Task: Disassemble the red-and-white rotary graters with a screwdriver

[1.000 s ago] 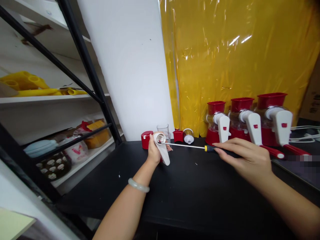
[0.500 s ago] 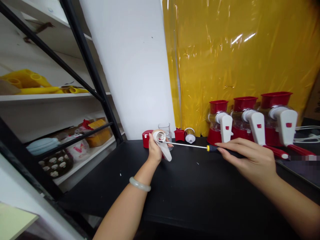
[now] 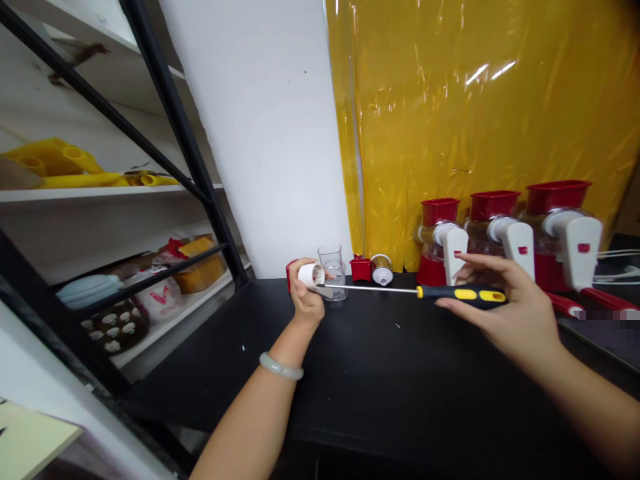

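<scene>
My left hand [image 3: 309, 305] is wrapped round a white crank handle [image 3: 310, 275], its hollow round end turned to the right. Much of the handle is hidden by my fingers. A screwdriver [image 3: 461, 294] with a black and yellow grip lies level in my right hand [image 3: 523, 307], held between thumb and fingers. Its thin metal shaft reaches left, and the tip meets the mouth of the white round end; whether it is inside I cannot tell. Just behind my left hand stand a clear plastic housing [image 3: 336, 285] and a red base [image 3: 289, 275], partly covered.
On the black table [image 3: 390, 387], a small red hopper [image 3: 361, 269] and a metal drum [image 3: 382, 270] sit near the wall. Three red and white rotary graters [image 3: 440, 233] stand in a row at the right. Shelving with a black frame [image 3: 200, 160] rises at the left.
My left hand has turned the white crank handle, so its round end now faces right and its long arm is mostly hidden. My right hand's fingers have lifted, showing more of the screwdriver grip.
</scene>
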`<state>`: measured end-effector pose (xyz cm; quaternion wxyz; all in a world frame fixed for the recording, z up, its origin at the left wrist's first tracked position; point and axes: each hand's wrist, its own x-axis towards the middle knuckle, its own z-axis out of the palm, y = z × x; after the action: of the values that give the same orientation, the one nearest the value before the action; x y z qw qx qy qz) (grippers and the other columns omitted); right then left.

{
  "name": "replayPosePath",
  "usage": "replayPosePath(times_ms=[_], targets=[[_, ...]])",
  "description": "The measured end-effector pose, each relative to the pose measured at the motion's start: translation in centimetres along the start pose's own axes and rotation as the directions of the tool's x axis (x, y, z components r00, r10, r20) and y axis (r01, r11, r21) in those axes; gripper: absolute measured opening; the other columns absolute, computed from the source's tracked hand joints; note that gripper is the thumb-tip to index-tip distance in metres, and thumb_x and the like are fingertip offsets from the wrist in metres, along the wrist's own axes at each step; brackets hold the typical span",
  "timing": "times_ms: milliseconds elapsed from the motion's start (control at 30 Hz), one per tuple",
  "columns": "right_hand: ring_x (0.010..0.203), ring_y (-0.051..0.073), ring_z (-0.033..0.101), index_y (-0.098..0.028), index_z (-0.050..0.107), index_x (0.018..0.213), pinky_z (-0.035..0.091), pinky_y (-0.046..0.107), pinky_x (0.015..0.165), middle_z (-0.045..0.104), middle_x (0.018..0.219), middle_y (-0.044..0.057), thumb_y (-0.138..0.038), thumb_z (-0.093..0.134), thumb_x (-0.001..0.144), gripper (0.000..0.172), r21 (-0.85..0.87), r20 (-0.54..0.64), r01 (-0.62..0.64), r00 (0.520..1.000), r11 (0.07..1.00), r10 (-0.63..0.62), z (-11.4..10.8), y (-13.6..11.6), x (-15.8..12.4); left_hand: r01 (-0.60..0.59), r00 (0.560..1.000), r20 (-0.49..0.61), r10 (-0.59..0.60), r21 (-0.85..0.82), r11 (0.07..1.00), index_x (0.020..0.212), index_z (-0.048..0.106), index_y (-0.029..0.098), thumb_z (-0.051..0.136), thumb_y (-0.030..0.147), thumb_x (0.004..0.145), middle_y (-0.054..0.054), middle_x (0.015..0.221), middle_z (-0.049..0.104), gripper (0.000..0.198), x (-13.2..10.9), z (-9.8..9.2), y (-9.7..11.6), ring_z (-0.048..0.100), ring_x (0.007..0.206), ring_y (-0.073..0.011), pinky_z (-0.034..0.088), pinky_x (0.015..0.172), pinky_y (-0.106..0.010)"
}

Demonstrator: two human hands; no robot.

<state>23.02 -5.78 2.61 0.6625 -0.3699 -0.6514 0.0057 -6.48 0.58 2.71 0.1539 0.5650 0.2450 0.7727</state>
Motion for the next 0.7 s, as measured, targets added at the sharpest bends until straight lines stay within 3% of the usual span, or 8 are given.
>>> replayPosePath(times_ms=[67,167,233,333,433,567,700], targets=[[0.086,0.024,0.072,-0.028,0.064,0.121,0.062,0.04,0.079,0.071,0.098,0.005,-0.05,0.086,0.07,0.06,0.115,-0.002,-0.11,0.994,0.987,0.111,0.1,0.5,0.3,-0.028,0.999,0.025,0.028,0.001,1.0,0.105,0.055,0.024,0.037,0.08,0.088,-0.002,0.075,0.064,0.061,-0.1,0.0,0.0,0.065,0.063,-0.0194,0.054,0.069,-0.034],[0.081,0.022,0.072,-0.026,0.063,0.113,0.061,0.036,0.07,0.07,0.093,0.004,-0.054,0.073,0.082,0.043,0.288,0.007,-0.201,0.978,0.936,0.208,0.0,1.0,0.6,-0.031,0.999,0.042,0.031,0.002,1.0,0.105,0.056,0.024,0.039,0.081,0.087,-0.002,0.073,0.065,0.062,-0.4,0.0,-0.1,0.064,0.061,-0.0195,0.053,0.066,-0.034],[0.07,0.021,0.071,-0.025,0.061,0.114,0.058,0.033,0.058,0.071,0.087,0.004,-0.058,0.058,0.092,0.04,0.317,0.041,-0.249,0.968,0.915,0.249,-0.2,1.1,0.6,-0.035,0.999,0.04,0.035,0.015,0.999,0.104,0.057,0.023,0.039,0.08,0.086,-0.003,0.072,0.064,0.062,-0.6,0.0,-0.2,0.063,0.059,-0.0194,0.052,0.064,-0.034],[0.043,0.019,0.059,-0.022,0.067,0.103,0.045,0.031,0.042,0.065,0.06,0.002,-0.062,0.041,0.098,0.048,0.084,0.132,-0.324,0.941,0.942,0.312,-0.6,1.1,0.4,-0.011,0.999,0.046,0.009,0.049,0.999,0.105,0.059,0.023,0.039,0.079,0.087,-0.003,0.069,0.065,0.062,-0.9,0.0,-0.4,0.062,0.057,-0.0196,0.05,0.061,-0.033],[0.037,0.018,0.051,-0.02,0.069,0.073,0.036,0.031,0.04,0.054,0.043,0.002,-0.064,0.041,0.097,0.058,-0.174,0.104,-0.253,0.956,0.952,0.273,-1.0,1.0,0.6,0.017,0.997,0.074,-0.024,0.086,0.996,0.104,0.061,0.022,0.039,0.077,0.088,-0.005,0.073,0.067,0.061,-1.0,-0.1,-0.3,0.063,0.06,-0.0204,0.049,0.06,-0.032],[0.038,0.016,0.048,-0.02,0.068,0.067,0.034,0.031,0.042,0.051,0.042,0.001,-0.062,0.04,0.098,0.059,-0.27,0.031,-0.113,0.992,0.956,0.126,-1.3,0.9,1.2,0.059,0.978,0.189,-0.088,0.156,0.986,0.106,0.062,0.023,0.04,0.067,0.095,-0.003,0.071,0.066,0.05,-0.8,-0.2,0.1,0.062,0.057,-0.0173,0.047,0.056,-0.028],[0.048,0.015,0.053,-0.021,0.065,0.068,0.039,0.029,0.05,0.054,0.051,0.0,-0.054,0.047,0.097,0.048,-0.31,0.039,-0.033,0.998,0.95,0.048,-1.4,1.2,1.4,0.139,0.952,0.24,-0.188,0.21,0.968,0.103,0.062,0.022,0.047,0.06,0.096,0.0,0.063,0.063,0.042,-0.2,-0.2,0.4,0.059,0.05,-0.0151,0.046,0.052,-0.026]])
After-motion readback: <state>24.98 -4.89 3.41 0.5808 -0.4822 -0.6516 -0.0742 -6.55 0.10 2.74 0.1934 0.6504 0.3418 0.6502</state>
